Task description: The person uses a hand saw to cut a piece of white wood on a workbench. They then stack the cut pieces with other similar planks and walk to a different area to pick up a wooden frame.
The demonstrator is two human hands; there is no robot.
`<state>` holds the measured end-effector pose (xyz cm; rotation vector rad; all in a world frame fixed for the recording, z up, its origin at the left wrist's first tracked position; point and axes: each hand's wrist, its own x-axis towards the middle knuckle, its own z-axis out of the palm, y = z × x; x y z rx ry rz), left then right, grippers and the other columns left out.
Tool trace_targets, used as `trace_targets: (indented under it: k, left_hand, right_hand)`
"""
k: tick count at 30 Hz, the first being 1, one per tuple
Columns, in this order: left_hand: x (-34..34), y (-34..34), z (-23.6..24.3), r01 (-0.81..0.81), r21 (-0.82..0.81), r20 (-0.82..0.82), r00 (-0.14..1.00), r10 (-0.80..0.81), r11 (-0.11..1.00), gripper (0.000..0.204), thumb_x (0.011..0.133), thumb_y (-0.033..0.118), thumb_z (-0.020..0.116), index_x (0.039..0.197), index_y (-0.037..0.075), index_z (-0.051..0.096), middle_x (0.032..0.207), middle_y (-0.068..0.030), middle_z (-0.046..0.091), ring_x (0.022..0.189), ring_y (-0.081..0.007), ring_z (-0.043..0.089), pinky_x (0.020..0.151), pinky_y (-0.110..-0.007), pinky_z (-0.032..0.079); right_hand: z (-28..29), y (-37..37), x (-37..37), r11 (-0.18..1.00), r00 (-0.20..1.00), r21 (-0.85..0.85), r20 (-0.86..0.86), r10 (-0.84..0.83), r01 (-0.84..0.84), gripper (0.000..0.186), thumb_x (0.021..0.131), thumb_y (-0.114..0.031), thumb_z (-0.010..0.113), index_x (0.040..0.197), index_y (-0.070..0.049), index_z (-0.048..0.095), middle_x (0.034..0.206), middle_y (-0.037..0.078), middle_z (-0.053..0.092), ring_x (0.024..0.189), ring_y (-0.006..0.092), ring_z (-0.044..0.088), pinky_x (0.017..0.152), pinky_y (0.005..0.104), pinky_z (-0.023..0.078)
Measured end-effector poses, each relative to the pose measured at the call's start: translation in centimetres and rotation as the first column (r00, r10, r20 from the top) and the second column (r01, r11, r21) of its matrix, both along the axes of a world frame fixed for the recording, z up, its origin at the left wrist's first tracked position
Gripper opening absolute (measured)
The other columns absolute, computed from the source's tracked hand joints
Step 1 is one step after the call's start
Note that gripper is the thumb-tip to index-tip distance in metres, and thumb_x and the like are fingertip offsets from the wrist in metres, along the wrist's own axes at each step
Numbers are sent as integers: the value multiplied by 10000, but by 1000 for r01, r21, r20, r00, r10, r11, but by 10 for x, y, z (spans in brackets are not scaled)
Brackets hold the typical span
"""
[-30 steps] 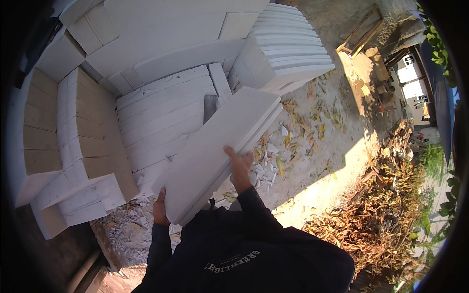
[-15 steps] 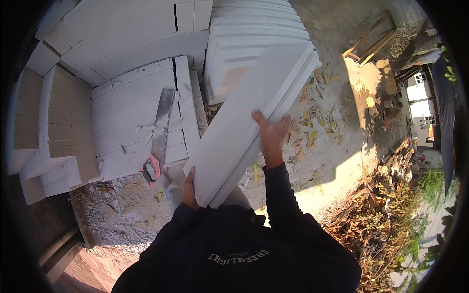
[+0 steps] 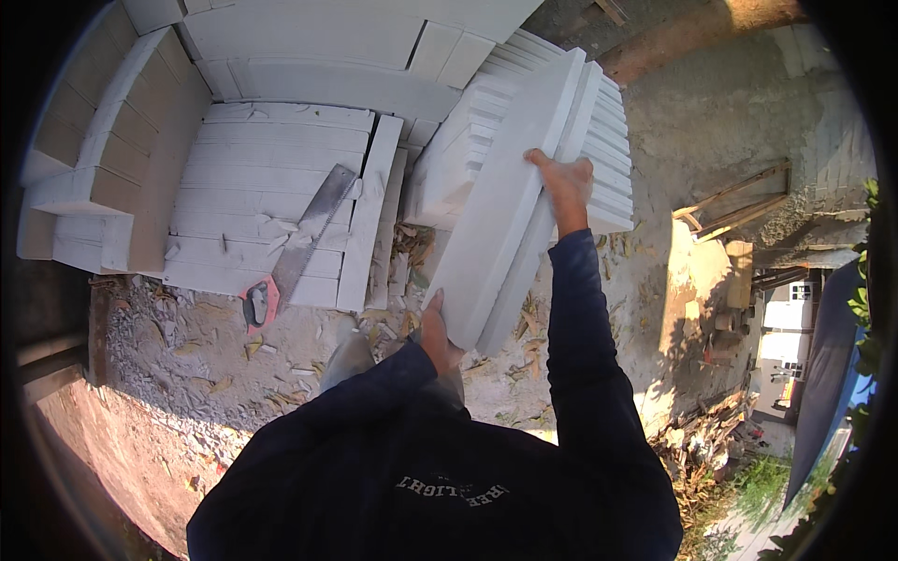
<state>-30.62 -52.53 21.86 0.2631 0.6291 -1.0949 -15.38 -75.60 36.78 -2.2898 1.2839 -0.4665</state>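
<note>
1. At the far left, white blocks (image 3: pixel 140 154) are stacked in steps beside a flat row of white blocks (image 3: pixel 253 140).
2. On that row a saw (image 3: pixel 316 222) is laid aslant, its red and grey handle projected past the near edge.
3. The left arm (image 3: pixel 369 388), covered by a dark sleeve, is brought across the front of the body, with the forearm slanted up and to the right.
4. The left hand (image 3: pixel 438 337) is placed at the near, lower left corner of two white boards (image 3: pixel 496 220). Its thumb is pointed upward along the edge; the fingers are partly hidden under the boards, so their exact curl cannot be told, but the corner is gripped.
5. The white boards, laid one against the other, are held in front of the body between both hands, their far end tilted up and to the right, in front of a stack of grooved white slabs (image 3: pixel 606 173).
6. The right hand (image 3: pixel 566 194) is clasped farther up on the right-hand edge. Its thumb is stretched over the upper face; the fingers are bent around the side, their tips unseen.
7. The right arm (image 3: pixel 587 313) is reached forward, nearly straight, well apart from the left.
</note>
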Motion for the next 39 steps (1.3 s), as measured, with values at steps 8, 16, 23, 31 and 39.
trace_targets:
  k: [8,16,23,31,39]
  left_hand:
    - [65,-82,52,-98,38,-12,995,98,994,654,1081,569,310,1554,124,391,1520,-96,513,1394,-299,503,1164,-503,396]
    - [129,-183,68,-266,49,32,964,265,963,642,1085,559,307,1535,114,415,1490,-110,539,1348,-320,542,1107,-555,447]
    - [168,-227,74,-353,76,90,934,346,933,674,1085,551,280,1582,98,328,1559,-131,465,1423,-348,463,1153,-595,374]
    - [183,-228,59,-417,89,-31,907,421,905,599,1076,484,330,1516,92,438,1466,-139,549,1305,-336,566,1076,-567,448]
    - [208,-184,53,-395,89,-156,901,404,914,501,1035,440,405,1336,83,584,1177,-160,668,1037,-337,664,866,-540,519]
  right_hand:
    - [35,-57,91,989,992,87,-19,125,-123,884,581,-460,873,1150,157,596,1121,277,694,1009,391,711,912,408,560]
    - [39,-148,190,939,949,153,-20,313,-307,921,596,-421,886,1205,177,541,1093,280,692,899,361,735,813,386,603]
    - [16,-180,254,921,932,154,-8,363,-358,819,605,-452,859,1140,137,665,1130,278,705,1038,383,709,926,410,558]
    - [-2,-194,274,860,870,138,17,494,-491,876,682,-565,852,1200,111,647,1220,296,669,1166,414,652,1016,438,502]
    - [-1,-223,198,632,816,516,388,429,-578,811,866,-334,839,1423,103,442,1117,289,703,765,294,748,569,351,605]
